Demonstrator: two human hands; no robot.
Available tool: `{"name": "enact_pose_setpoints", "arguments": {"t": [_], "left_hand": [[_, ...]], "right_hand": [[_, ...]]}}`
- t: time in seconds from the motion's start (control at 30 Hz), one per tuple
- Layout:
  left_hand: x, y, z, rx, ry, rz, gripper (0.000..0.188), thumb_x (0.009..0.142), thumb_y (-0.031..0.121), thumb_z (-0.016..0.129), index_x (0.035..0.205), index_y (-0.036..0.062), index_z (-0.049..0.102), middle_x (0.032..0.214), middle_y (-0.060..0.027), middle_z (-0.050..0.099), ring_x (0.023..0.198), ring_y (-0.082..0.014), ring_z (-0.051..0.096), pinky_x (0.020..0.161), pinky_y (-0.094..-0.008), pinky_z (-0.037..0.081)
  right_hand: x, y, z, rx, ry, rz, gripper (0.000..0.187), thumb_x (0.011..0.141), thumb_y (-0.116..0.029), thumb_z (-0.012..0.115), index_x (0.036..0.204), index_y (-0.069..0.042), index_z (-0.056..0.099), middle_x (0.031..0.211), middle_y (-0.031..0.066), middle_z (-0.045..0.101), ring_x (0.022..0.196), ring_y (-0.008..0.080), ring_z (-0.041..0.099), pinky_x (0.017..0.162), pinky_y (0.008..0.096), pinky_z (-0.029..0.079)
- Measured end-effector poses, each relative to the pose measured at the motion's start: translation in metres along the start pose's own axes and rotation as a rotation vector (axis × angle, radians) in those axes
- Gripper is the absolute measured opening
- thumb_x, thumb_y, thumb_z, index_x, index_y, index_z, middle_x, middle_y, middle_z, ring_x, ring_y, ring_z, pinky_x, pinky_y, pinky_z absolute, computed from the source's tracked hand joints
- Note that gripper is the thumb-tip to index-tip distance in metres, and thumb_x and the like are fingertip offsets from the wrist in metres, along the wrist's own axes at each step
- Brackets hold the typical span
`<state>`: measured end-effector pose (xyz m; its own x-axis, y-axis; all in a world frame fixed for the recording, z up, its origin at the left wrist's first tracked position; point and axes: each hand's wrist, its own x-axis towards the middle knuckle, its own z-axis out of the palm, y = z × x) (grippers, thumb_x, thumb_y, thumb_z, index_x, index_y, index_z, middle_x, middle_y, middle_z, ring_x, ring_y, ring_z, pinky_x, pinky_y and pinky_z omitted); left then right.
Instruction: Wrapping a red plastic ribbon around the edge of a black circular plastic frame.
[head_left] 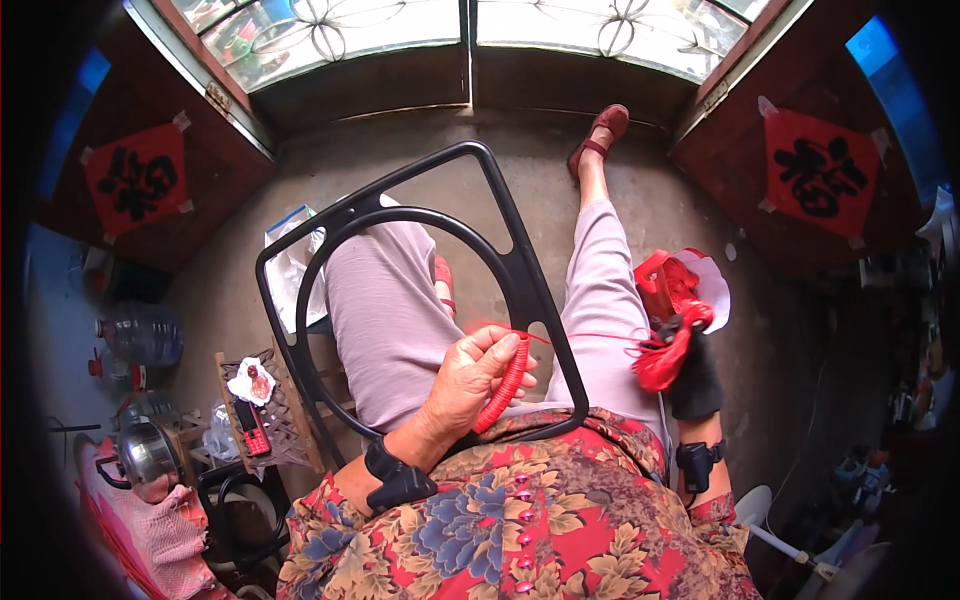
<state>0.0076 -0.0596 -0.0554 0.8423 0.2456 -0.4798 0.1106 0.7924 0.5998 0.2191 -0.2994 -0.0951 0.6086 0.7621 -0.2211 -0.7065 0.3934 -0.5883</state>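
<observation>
A black square frame with a round inner ring [524, 240] rests tilted across my lap. Red cord is wound in tight coils [505, 385] around a stretch of the ring. My left hand [465, 378] pinches the ring at the top of these coils, with its fingers closed over the cord. From there a strand of cord runs right across my thigh. My right hand [695, 380], in a black glove, is closed on a loose bundle of red cord [660, 365] beside my right leg. The glove and bundle partly hide its fingers.
A red container [655, 285] with red cord stands right of my leg, near a white sheet [712, 290]. On the left, a small wooden stand [285, 415] bears a red phone [254, 430]. Plastic bottles [145, 335] and a metal pot [148, 460] are further left. Doors are ahead.
</observation>
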Motion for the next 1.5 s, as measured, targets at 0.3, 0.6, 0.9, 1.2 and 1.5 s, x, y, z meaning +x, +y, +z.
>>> {"name": "enact_pose_setpoints", "arguments": {"t": [0.3, 0.6, 0.9, 1.2, 1.5], "left_hand": [[0.003, -0.004, -0.006, -0.048, -0.046, 0.007, 0.020, 0.092, 0.022, 0.053, 0.103, 0.0059, 0.050, 0.083, -0.0114, 0.063, 0.068, -0.0188, 0.065, 0.055, -0.0276, 0.056], [0.004, 0.003, 0.000, -0.059, 0.005, -0.024, 0.013, 0.090, 0.017, 0.056, 0.097, 0.0069, 0.051, 0.080, -0.0138, 0.064, 0.064, -0.0216, 0.066, 0.055, -0.0297, 0.057], [0.010, -0.001, 0.007, -0.131, -0.112, -0.087, 0.015, 0.089, 0.017, 0.057, 0.099, 0.0063, 0.053, 0.082, -0.0142, 0.064, 0.069, -0.0219, 0.066, 0.058, -0.0292, 0.057], [0.003, -0.009, 0.002, -0.245, -0.134, -0.001, 0.030, 0.083, 0.013, 0.063, 0.107, -0.0012, 0.054, 0.100, -0.0129, 0.061, 0.090, -0.0236, 0.063, 0.080, -0.0332, 0.053], [0.014, -0.015, -0.005, -0.125, -0.049, 0.179, 0.012, 0.088, 0.010, 0.057, 0.097, 0.0023, 0.055, 0.090, -0.0045, 0.061, 0.077, -0.0103, 0.061, 0.067, -0.0227, 0.052]], "right_hand": [[-0.031, -0.072, -0.090, 0.038, 0.476, -0.201, 0.031, 0.091, -0.029, 0.053, 0.110, -0.005, 0.051, 0.072, 0.0008, 0.046, 0.060, 0.0099, 0.044, 0.057, 0.0234, 0.038], [-0.006, -0.044, -0.020, -0.507, 0.469, -0.028, 0.034, 0.087, -0.031, 0.059, 0.110, -0.005, 0.057, 0.088, 0.0036, 0.060, 0.072, 0.0146, 0.056, 0.067, 0.0279, 0.047], [0.104, 0.069, 0.094, -0.617, 0.084, -0.148, 0.039, 0.086, -0.007, 0.058, 0.123, -0.004, 0.045, 0.105, 0.0064, 0.056, 0.093, 0.0132, 0.056, 0.082, 0.0263, 0.047], [0.092, 0.073, 0.137, -0.005, -0.485, 0.497, 0.055, 0.094, -0.040, 0.035, 0.126, 0.005, 0.038, 0.117, 0.0191, 0.051, 0.104, 0.0228, 0.055, 0.088, 0.0319, 0.046], [0.032, 0.050, 0.143, -0.803, -0.098, 0.418, 0.046, 0.076, -0.018, 0.068, 0.115, 0.002, 0.053, 0.101, 0.0062, 0.060, 0.089, 0.0087, 0.054, 0.079, 0.0248, 0.045]]}}
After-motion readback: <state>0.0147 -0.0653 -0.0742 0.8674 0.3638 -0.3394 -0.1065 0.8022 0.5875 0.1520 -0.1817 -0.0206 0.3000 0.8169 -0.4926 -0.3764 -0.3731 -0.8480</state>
